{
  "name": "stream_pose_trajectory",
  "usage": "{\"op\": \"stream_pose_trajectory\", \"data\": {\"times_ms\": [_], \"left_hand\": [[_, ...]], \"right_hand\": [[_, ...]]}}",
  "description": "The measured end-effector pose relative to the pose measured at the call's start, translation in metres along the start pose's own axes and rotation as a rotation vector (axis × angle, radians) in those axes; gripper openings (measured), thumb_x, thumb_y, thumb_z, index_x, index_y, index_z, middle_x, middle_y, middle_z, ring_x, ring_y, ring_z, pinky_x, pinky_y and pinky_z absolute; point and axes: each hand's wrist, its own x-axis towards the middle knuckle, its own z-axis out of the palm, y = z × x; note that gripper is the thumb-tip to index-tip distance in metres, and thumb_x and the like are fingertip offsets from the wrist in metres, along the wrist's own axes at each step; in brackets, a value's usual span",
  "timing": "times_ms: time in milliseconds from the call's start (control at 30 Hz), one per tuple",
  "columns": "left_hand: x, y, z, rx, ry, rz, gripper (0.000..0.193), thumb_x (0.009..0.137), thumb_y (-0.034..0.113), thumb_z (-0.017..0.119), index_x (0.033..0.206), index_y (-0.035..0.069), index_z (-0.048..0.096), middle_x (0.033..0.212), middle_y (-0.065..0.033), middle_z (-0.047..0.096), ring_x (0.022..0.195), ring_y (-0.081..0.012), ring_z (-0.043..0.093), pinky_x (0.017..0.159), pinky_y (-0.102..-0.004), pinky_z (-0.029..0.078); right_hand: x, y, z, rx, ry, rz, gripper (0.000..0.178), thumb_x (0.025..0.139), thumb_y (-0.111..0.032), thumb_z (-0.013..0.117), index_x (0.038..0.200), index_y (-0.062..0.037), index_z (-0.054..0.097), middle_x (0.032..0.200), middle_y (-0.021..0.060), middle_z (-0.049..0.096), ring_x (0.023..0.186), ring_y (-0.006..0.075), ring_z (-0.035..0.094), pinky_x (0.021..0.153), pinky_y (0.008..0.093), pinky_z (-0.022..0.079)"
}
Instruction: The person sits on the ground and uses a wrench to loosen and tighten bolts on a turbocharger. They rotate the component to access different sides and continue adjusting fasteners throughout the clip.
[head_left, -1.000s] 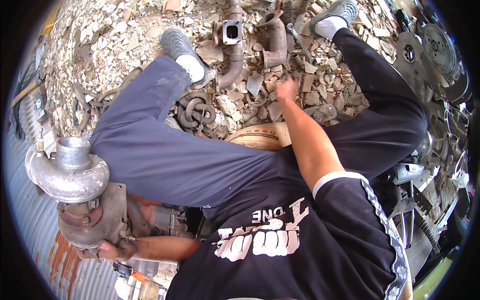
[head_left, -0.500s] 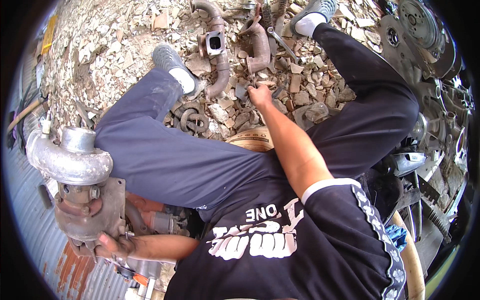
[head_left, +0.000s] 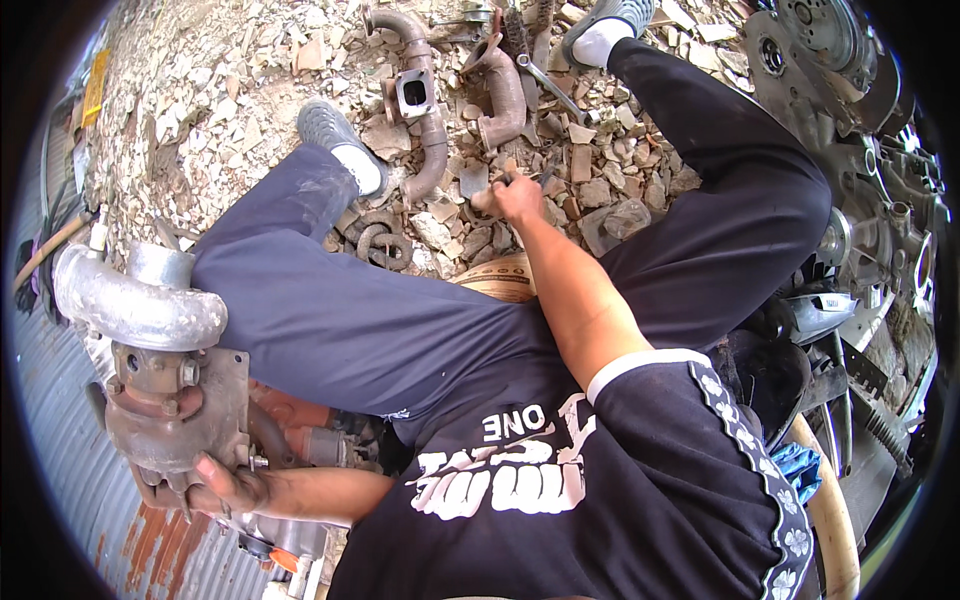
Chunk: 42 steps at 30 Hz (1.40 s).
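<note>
My left hand (head_left: 232, 488) is closed around the lower end of a turbocharger (head_left: 180, 435), its thumb up against the rusty flanged housing. The silver scroll-shaped casing (head_left: 140, 300) stands at the top of it, beside my left knee. Between my legs, low over the rubble, my right hand (head_left: 517, 198) is closed on a slim dark object, whose kind I cannot make out. Just beyond that hand lie a rusty bent pipe (head_left: 503, 100) and a longer rusty manifold pipe (head_left: 428, 140) with a square flange. A combination wrench (head_left: 548, 84) rests to their right.
Broken stone and tile chips (head_left: 230, 110) cover the ground. Dark curved metal pieces (head_left: 380, 240) lie by my left foot. Metal parts (head_left: 885, 210) are heaped along the right. Corrugated sheet metal (head_left: 60, 430) runs along the left, and an orange-red machine part (head_left: 300, 425) sits behind my left forearm.
My right hand has turned and drawn slightly back toward me, with the dark object still in its grip. My left hand keeps its hold on the turbocharger. The whole view has shifted a little.
</note>
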Motion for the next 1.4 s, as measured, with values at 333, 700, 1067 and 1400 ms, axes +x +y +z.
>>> {"op": "stream_pose_trajectory", "data": {"times_ms": [333,700,1067,1400], "left_hand": [[-0.001,0.007,0.009,0.073,0.046,0.009,0.097,0.074,0.059,0.076,0.140,-0.006,0.045,0.135,-0.0265,0.055,0.126,-0.0355,0.058,0.104,-0.0520,0.050],[-0.003,-0.013,-0.008,-0.021,-0.013,0.067,0.086,0.080,0.040,0.078,0.139,-0.010,0.040,0.140,-0.0295,0.050,0.130,-0.0364,0.055,0.110,-0.0525,0.045],[-0.005,0.015,0.000,-0.056,-0.013,-0.076,0.099,0.078,0.061,0.087,0.139,0.003,0.034,0.122,-0.0148,0.053,0.110,-0.0284,0.060,0.096,-0.0414,0.054],[0.000,0.001,-0.002,-0.066,0.000,-0.035,0.102,0.077,0.062,0.086,0.142,0.002,0.033,0.125,-0.0151,0.050,0.114,-0.0288,0.057,0.098,-0.0424,0.052]], "right_hand": [[0.032,0.033,-0.002,-0.044,0.434,-0.091,0.040,0.090,-0.017,0.059,0.126,-0.0044,0.071,0.141,0.0221,0.062,0.120,0.0381,0.067,0.103,0.0435,0.053],[0.005,0.007,-0.008,-0.061,0.105,0.137,0.035,0.086,-0.023,0.061,0.114,-0.0092,0.078,0.113,0.0249,0.074,0.108,0.0400,0.072,0.098,0.0465,0.056],[0.028,0.031,-0.020,-0.011,0.277,0.276,0.060,0.087,-0.024,0.071,0.145,-0.0193,0.057,0.143,0.0228,0.053,0.124,0.0431,0.062,0.104,0.0502,0.052],[0.036,0.040,-0.021,-0.260,0.221,0.106,0.059,0.087,-0.032,0.079,0.141,-0.0175,0.060,0.143,0.0209,0.053,0.127,0.0402,0.061,0.106,0.0481,0.052]]}}
